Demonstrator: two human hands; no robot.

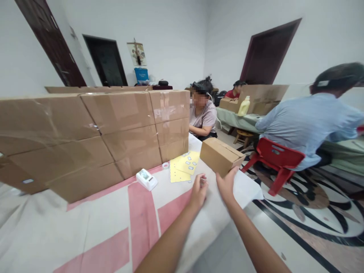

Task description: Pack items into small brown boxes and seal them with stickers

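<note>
A small closed cardboard box rests at the right end of the table. My right hand grips its near end, with the thumb on the near left side and the fingers around the right. To the left of the box, my left hand is held just above the tablecloth with its fingers curled in. Whether anything is between those fingers cannot be made out. Just beyond the left hand lie yellow sheets with several small pale stickers. A white device with a small screen sits farther left.
Stacked taped cardboard boxes form a wall along the table's far side. A tape roll lies near them. One person sits beyond the wall; another, in a blue shirt, sits on a red chair at right.
</note>
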